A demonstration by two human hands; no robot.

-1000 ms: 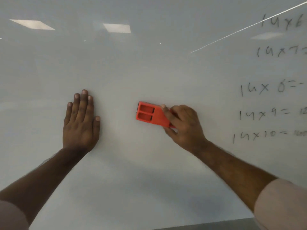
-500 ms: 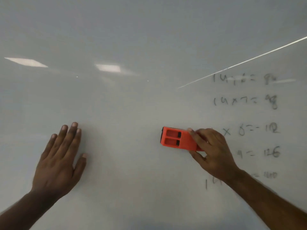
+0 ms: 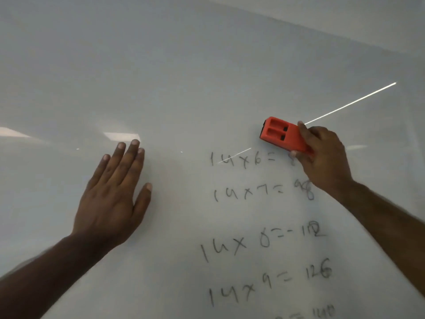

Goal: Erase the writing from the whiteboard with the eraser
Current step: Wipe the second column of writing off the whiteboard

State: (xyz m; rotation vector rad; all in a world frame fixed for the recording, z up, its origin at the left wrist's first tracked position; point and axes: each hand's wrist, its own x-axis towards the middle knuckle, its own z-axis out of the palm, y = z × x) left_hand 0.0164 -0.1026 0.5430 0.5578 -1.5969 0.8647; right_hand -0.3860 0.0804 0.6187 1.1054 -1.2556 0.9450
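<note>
- Step in hand: wiping a column of sums. R hand presses the eraser to the whiteboard, upper right of centre of frame, just above the top row of writing.
- Grip, R: fingers wrapped round the eraser's right end, thumb on its lower edge, closed firm on it. The orange back faces the camera, 2 recessed slots showing; a dark pad edge shows at its left end, against the board.
- L hand: lower left of centre, flat on the board, fingers spread, holds nothing. Looks like bracing only.
- Writing sits lower right, below the eraser & to the right of the L hand. Rows readable: 14x6=, 14x7=, 14x8=112, 14x9=126, plus a cut-off row at the bottom edge w/ sth like 140. Answers to rows 1 & 2 partly hidden by the R hand / smudged, can't read them.
- Count: 1 eraser, 1 board, 2 hands, 5 rows of sums in view (last one partial).
- Progress (my guess): left & top of board look clean, this column untouched or nearly so, so a fair bit left.
- Next move needs: pull the eraser down & across row 1, pad flat, steady pressure, then overlapping passes row by row to the bottom.
- Risk: tilted pad leaves streaks; the smudgy answers may need a 2nd pass.
- Bright diagonal streak & pale patches mid-frame look like light reflections, not ink; no wiping needed.
</note>
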